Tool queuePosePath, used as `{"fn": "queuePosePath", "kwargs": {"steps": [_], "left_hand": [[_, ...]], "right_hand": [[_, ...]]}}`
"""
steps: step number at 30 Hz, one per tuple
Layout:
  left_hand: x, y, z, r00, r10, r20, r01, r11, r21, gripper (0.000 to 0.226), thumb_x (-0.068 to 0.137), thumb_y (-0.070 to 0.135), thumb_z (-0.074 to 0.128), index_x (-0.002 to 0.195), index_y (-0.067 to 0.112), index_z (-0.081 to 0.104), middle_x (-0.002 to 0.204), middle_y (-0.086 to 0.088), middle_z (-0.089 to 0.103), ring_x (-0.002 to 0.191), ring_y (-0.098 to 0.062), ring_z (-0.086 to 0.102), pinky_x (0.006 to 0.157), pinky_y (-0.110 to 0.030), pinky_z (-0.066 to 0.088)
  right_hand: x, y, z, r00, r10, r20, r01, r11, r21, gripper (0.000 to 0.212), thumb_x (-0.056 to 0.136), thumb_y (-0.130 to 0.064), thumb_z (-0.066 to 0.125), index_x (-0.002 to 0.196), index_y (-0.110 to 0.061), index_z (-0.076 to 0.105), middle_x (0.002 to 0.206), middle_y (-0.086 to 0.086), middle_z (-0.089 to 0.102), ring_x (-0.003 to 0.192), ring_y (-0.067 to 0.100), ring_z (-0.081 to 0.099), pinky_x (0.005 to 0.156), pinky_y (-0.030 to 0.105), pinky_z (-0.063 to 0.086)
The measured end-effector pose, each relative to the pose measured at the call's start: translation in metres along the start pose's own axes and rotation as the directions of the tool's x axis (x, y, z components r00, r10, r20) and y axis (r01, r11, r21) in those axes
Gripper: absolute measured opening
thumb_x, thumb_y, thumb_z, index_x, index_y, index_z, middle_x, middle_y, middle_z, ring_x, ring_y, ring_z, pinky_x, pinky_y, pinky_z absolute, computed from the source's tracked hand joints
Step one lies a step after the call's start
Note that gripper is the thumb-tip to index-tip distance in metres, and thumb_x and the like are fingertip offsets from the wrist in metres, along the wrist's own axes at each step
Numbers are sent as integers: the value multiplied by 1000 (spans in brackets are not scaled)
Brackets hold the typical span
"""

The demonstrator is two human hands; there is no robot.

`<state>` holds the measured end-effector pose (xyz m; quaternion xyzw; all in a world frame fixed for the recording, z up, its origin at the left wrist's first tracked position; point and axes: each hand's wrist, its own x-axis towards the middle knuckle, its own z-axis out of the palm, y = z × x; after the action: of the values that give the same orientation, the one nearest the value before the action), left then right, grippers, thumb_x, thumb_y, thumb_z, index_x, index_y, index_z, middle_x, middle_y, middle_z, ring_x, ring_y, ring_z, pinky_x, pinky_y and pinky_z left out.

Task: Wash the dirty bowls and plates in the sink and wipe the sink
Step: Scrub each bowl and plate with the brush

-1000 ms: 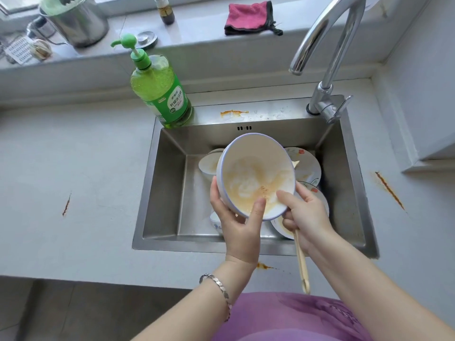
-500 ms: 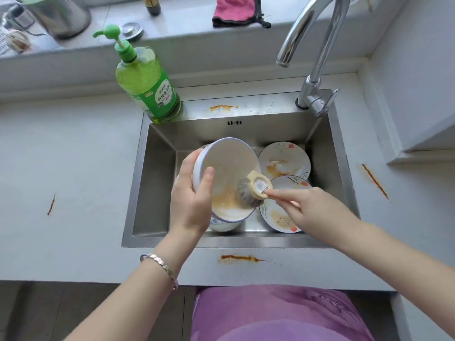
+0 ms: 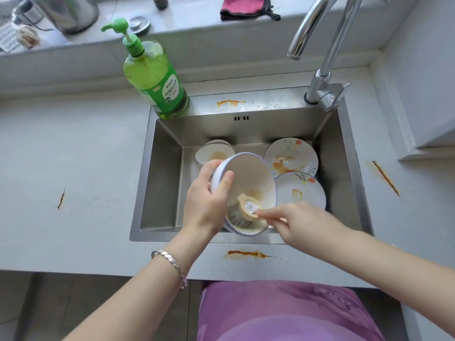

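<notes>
Left hand [image 3: 206, 200]: wrapped round the left edge of the bowl, thumb over the rim on the inside, other fingers behind the outer wall.
Silver link bracelet [image 3: 170, 263]: on the left wrist.
White ceramic bowl with a blue rim [image 3: 248, 175]: held tilted above the stainless steel sink [image 3: 162, 183], mouth turned toward the camera, yellow-brown smears low inside.
Round wooden-headed dish brush with grey bristles [image 3: 248, 207]: inside the bowl, bristles pressed to the lower left of the inner wall, small label on the wooden head.
Right hand [image 3: 302, 225]: closed round the brush handle, forefinger stretched forward and touching the head.
Brush handle: almost wholly covered by the right hand, only a pale sliver showing.
Small white bowl with a brown smear [image 3: 214, 153]: in the far left of the basin, near edge hidden behind the left hand and the held bowl.
Edge below the held bowl: a second blue rim line, hard to make out.
Two white floral plates [image 3: 290, 156]: in the right of the basin, orange sauce on both, the nearer one overlapping the farther and itself partly covered by the bowl and the right hand.
Chrome tap [image 3: 320, 77]: arch cut off by the top edge.
</notes>
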<state>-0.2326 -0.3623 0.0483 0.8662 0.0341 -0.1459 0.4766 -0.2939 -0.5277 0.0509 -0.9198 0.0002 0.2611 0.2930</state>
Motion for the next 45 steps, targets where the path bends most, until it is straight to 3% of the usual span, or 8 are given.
{"fn": "queuePosePath", "kwargs": {"steps": [7,13,17,21,28,35,39,45], "left_hand": [[-4,-3,-2,999,-50,-4,50,998,37,14,93,36,51,106,39,53,75,13,53,70,-2,52,64,-18,41],[1,-9,0,984,-167,-57,156,975,-159,37,79,52,48,107,30,58,97,12,62,94,-10,58,86,-33,47],[0,-10,-1,986,-166,26,168,975,-144,46,76,55,46,114,32,59,106,11,64,102,-12,59,90,-34,48],[0,-2,3,970,-182,162,220,941,-257,20,95,34,48,110,29,61,98,11,67,88,-8,64,64,-17,50],[2,6,-9,948,-193,251,271,905,-328,14,96,31,46,94,34,60,82,13,66,58,2,64,43,-14,46],[-5,11,-2,943,-209,258,290,897,-333,14,96,31,45,97,31,59,85,9,65,59,-1,64,42,-13,44],[-2,9,-7,973,-197,122,229,898,-377,15,96,33,45,90,33,59,85,9,64,70,-8,62,48,-17,47],[-8,5,3,983,-168,74,183,927,-327,15,87,42,56,95,32,62,90,12,66,85,-11,62,73,-28,49]], "right_hand": [[-1,12,-8,1000,-24,3,24,961,-275,39,99,-28,33,129,-49,46,103,-2,66,95,24,59,63,31,38],[-3,7,-9,997,-38,66,35,998,55,32,97,-33,41,120,-52,54,116,-15,64,104,13,57,81,28,47],[6,26,-21,996,-83,-22,69,927,-370,40,97,-29,37,129,-53,42,81,-5,61,73,24,54,53,31,35],[20,21,-25,897,-373,-238,195,816,-544,54,62,-9,80,104,-40,68,53,-4,24,36,20,11,41,15,6],[16,40,-25,861,-405,-309,210,835,-508,41,65,-7,70,96,-33,73,57,-5,20,37,20,11,49,11,0],[15,30,-21,876,-379,-299,222,866,-447,39,68,-15,60,99,-36,72,46,0,37,37,20,13,46,14,0],[0,37,-14,904,-307,-296,176,901,-396,38,72,-17,60,101,-40,70,52,-7,22,40,17,21,40,20,0],[-5,29,-11,995,-77,-64,72,994,-81,32,98,-35,40,122,-54,50,67,-13,55,56,10,41,49,19,30]]}}
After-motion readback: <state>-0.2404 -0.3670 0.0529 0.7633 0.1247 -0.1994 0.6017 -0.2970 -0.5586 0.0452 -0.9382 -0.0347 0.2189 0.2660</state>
